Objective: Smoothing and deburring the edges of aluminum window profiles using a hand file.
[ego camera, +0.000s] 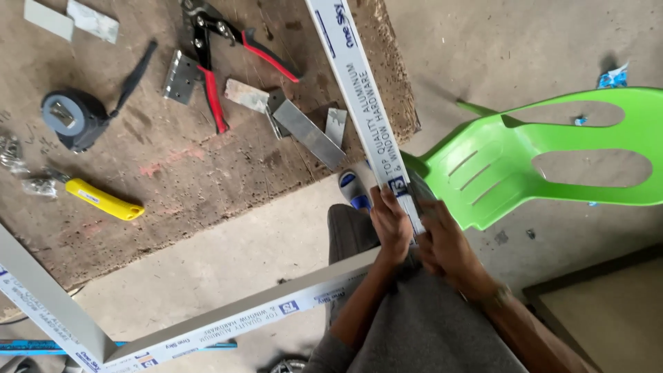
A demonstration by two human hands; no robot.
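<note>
My left hand (392, 224) and my right hand (447, 250) both grip the near end of a long aluminium profile (352, 76) wrapped in white film with blue print. The profile runs from my lap up across a worn wooden board (207, 173). The two hands sit side by side on it, left hand on its left face, right hand on its right. A second wrapped profile (228, 324) crosses under my arms and meets another piece (48, 297) at a corner at the lower left.
On the board lie red-handled snips (214, 69), a grey tape measure (72, 119), a yellow utility knife (103, 200), a hinge (181, 76), small metal offcuts (307, 131) and screws (14, 155). A green plastic chair (539, 159) stands at the right on the concrete floor.
</note>
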